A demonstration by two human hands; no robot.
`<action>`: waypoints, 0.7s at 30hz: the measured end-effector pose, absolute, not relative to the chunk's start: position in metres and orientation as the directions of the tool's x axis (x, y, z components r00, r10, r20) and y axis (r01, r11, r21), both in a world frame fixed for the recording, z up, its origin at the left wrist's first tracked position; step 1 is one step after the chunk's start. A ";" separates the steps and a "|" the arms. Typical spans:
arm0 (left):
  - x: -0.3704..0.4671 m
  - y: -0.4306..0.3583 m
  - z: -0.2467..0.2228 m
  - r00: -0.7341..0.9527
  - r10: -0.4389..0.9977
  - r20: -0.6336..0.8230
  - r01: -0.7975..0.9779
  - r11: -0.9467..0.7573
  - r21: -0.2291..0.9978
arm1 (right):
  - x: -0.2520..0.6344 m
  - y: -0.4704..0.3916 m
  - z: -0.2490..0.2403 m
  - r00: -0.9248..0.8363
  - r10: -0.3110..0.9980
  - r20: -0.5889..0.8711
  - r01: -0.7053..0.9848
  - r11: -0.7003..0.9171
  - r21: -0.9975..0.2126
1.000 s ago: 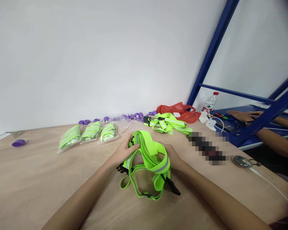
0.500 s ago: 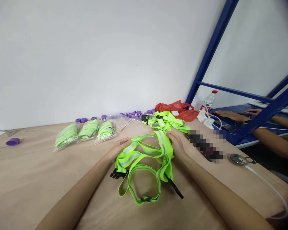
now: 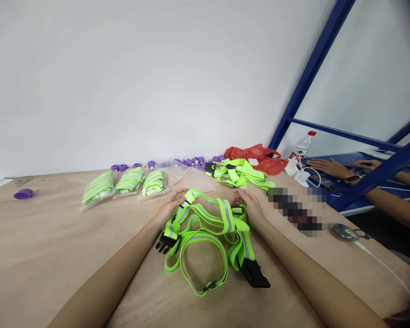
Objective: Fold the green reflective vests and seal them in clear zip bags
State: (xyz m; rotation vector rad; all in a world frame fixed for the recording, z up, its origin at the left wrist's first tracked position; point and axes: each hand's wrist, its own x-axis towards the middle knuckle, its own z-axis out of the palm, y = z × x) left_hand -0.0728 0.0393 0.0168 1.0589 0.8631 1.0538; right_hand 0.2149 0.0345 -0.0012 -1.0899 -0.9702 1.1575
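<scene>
A tangle of neon-green reflective straps (image 3: 203,234) lies on the brown-covered table between my hands. Its black prong buckle (image 3: 167,243) is at the left and a black buckle piece (image 3: 255,274) at the lower right. My left hand (image 3: 171,206) rests against the upper left of the straps, its fingers curled around their edge. My right hand (image 3: 248,205) is at the upper right edge, fingers bent toward the strap; their contact with it is partly hidden. A second heap of green straps (image 3: 242,173) lies just beyond.
Bagged green straps (image 3: 98,188) and purple caps (image 3: 122,167) line the back. A red plastic bag (image 3: 271,165), a blurred-out object (image 3: 295,209), a round cabled device (image 3: 343,232) and a blue frame (image 3: 307,75) are at the right. Another person's hands (image 3: 330,168) are beyond.
The straps have shifted and spread between my hands, and the right buckle piece has turned flatter. My right hand's fingers have curled inward. The view has moved slightly left.
</scene>
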 end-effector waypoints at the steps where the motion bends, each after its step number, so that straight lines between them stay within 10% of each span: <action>1: -0.073 0.040 0.016 0.266 0.963 -0.034 -0.206 0.091 0.974 | 0.215 0.034 -0.001 0.149 0.988 0.035 -0.202 0.065 -0.977; 7: -0.075 0.043 0.017 0.257 0.946 0.199 0.151 -0.243 0.958 | 0.213 0.033 -0.002 0.095 0.990 0.101 -0.088 0.110 -0.990; 12: -0.076 0.035 0.043 0.469 0.798 0.377 0.416 -0.577 0.703 | 0.211 0.031 0.001 0.062 0.991 0.121 -0.045 0.124 -0.991; 21: -0.034 -0.014 0.074 0.612 0.779 0.139 0.707 -0.617 0.346 | 0.211 0.035 -0.006 0.023 0.991 0.130 -0.002 0.130 -0.991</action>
